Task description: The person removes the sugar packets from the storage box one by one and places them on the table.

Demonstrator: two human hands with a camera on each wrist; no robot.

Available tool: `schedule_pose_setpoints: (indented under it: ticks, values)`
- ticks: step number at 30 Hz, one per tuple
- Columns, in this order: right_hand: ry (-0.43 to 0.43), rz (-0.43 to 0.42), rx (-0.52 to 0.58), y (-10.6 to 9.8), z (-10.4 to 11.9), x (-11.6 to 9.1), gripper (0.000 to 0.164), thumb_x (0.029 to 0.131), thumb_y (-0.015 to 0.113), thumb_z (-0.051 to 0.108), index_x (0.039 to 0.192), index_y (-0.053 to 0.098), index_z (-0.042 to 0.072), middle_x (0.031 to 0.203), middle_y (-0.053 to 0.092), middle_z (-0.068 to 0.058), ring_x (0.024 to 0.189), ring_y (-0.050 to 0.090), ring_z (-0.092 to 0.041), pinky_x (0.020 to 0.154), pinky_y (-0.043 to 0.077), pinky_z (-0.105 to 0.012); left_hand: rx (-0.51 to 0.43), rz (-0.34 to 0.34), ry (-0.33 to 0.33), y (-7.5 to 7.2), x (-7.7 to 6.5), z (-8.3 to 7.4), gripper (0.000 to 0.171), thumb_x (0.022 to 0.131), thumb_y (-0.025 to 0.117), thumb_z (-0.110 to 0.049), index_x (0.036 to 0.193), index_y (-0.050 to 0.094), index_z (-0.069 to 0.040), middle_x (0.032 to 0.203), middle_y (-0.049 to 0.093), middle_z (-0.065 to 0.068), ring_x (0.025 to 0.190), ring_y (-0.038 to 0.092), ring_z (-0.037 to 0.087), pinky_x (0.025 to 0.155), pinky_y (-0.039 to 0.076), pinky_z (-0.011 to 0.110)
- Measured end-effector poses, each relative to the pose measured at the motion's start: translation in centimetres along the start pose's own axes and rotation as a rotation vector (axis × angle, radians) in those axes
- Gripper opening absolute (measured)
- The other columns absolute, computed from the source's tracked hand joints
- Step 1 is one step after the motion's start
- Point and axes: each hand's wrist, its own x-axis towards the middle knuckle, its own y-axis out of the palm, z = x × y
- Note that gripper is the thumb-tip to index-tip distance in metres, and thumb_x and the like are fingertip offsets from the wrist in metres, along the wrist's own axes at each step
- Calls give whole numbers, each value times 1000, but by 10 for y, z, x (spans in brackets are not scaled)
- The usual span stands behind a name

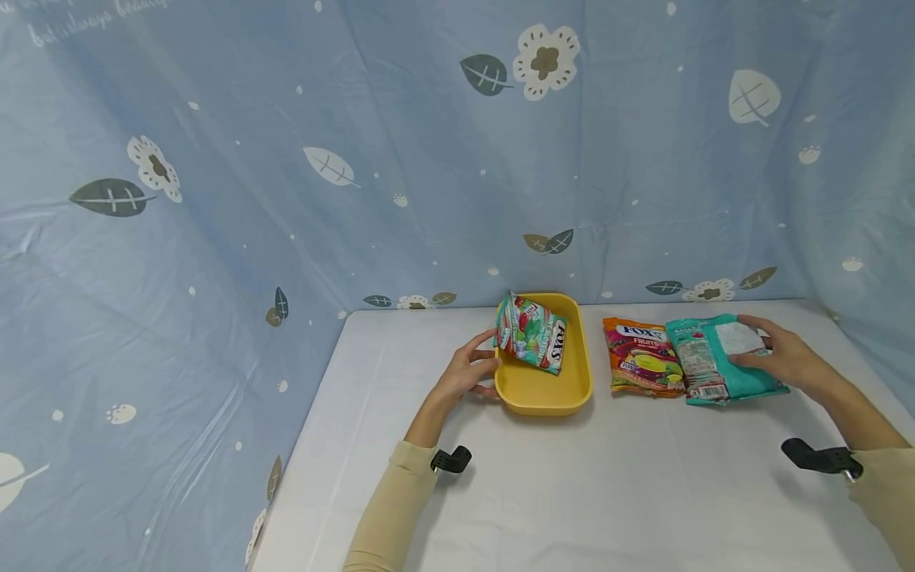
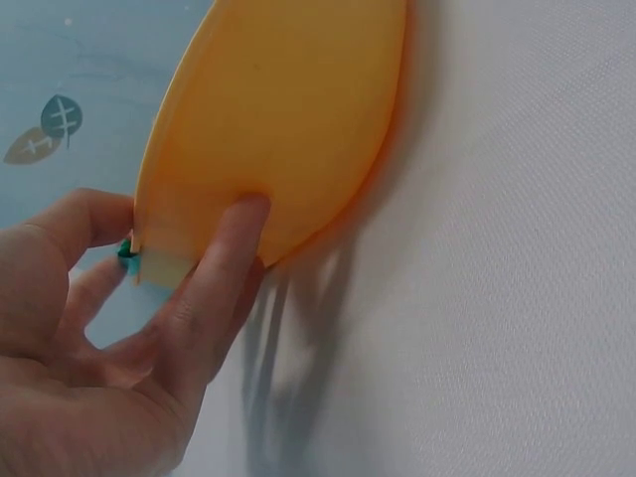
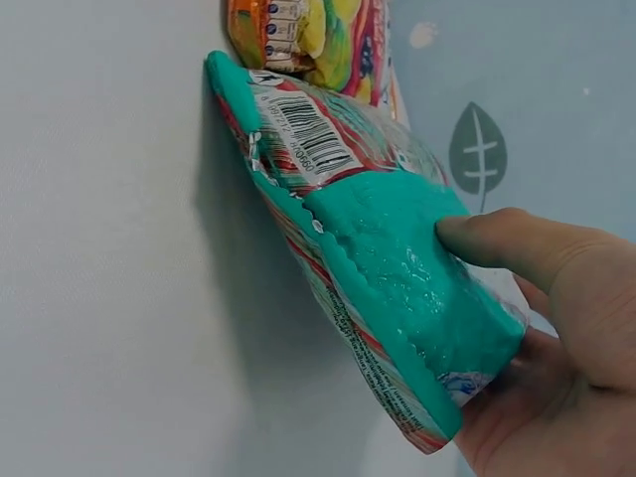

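Observation:
A yellow plastic tub (image 1: 536, 393) stands on the table, and a teal Fox's candy bag (image 1: 532, 334) lies inside, its upper left end poking over the rim. At the tub's left side, my left hand (image 1: 468, 369) holds the rim. One finger presses the outer wall in the left wrist view, while another reaches the edge beside a teal bit of the bag. To the right, my right hand (image 1: 782, 353) grips a second teal candy bag (image 3: 397, 268), thumb on its back face with the barcode showing. That bag is tilted, its far side hidden.
An orange and purple Fox's Fruits candy bag (image 1: 646, 357) lies between the tub and the second teal bag, touching or nearly touching the latter. Behind the white table (image 1: 572, 492) hangs a blue patterned curtain (image 1: 443, 159), which also runs along the left side.

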Motion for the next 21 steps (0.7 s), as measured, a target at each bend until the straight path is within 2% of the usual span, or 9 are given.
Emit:
schedule_pose_setpoints:
  ticks: [9, 14, 21]
  values:
    - [14, 27, 3, 2, -3, 2, 92, 96, 60, 38, 152, 5, -9, 143, 13, -50, 124, 21, -71, 94, 34, -81, -7, 3, -7, 0, 0, 0, 61, 94, 65, -15, 144, 43, -44, 135, 52, 19, 110, 65, 34, 66, 64, 47]
    - [6, 9, -44, 3, -3, 3, 89, 95, 62, 34, 149, 10, -13, 137, 22, -51, 119, 30, -67, 89, 41, -76, -3, 7, -2, 0, 0, 0, 60, 95, 64, -16, 144, 43, -43, 134, 52, 20, 109, 66, 35, 65, 64, 47]
    - [55, 5, -116, 3, -4, 4, 88, 92, 63, 34, 147, 15, -14, 131, 26, -52, 115, 34, -65, 87, 43, -74, 9, 3, 1, 1, 0, 0, 60, 95, 65, -16, 144, 43, -44, 133, 52, 19, 112, 64, 34, 67, 64, 48]
